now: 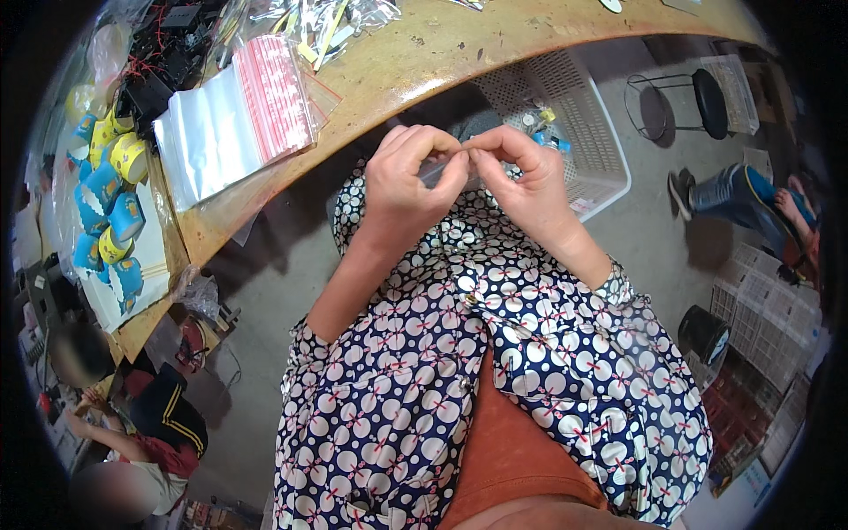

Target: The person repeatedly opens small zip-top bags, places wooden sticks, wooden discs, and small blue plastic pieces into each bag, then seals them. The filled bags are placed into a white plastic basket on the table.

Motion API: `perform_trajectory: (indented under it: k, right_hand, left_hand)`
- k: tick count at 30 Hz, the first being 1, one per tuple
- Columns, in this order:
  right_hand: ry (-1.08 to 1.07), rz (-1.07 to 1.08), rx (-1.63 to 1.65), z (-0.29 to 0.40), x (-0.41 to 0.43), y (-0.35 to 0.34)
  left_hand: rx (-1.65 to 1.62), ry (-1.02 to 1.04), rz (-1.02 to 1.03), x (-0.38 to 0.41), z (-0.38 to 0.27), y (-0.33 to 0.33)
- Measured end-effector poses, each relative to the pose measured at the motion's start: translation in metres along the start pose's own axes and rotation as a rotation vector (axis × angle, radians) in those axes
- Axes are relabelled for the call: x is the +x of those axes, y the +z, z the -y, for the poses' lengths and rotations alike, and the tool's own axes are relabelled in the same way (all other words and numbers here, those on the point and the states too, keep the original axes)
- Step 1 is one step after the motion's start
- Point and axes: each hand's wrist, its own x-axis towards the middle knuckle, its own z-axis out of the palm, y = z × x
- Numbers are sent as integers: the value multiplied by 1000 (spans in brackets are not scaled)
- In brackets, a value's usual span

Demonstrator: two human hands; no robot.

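Observation:
My left hand (412, 173) and my right hand (520, 179) meet fingertip to fingertip above my lap. Between them they pinch the edge of a clear plastic bag (434, 173), mostly hidden behind my fingers. On the table to the left lies a stack of clear zip bags (218, 126) with red-striped tops. Beyond it are blue and yellow printed paper cups (109, 192), and black plastic parts (149, 93) with red wires. Strips in clear wrapping (324, 26) lie at the table's far side.
A white perforated plastic basket (606, 146) with small packed items stands below the table edge (397, 99). A black round stool (709, 104) is on the floor at right. One person (159, 444) sits at lower left; another's legs (729, 195) show at right, near stacked crates (768, 311).

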Motion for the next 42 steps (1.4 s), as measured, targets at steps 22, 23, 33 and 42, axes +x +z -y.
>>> perform_trajectory:
  k: [22,23,33,42]
  right_hand:
    - [-44,-505,-614,-101,16,-155]
    - [-74,-527,-716,-98,17,-155]
    - [-116,-115,-559,-75,20,-56]
    - [-62,144,-26,-1,23,9]
  left_hand:
    - [874,-27,-475,-4,22,-163]
    - [974,-33,-513,-3,31,-169]
    - [701,-248,-597,-9,68,-180]
    - [183,28,-1075,-16,50,-161]
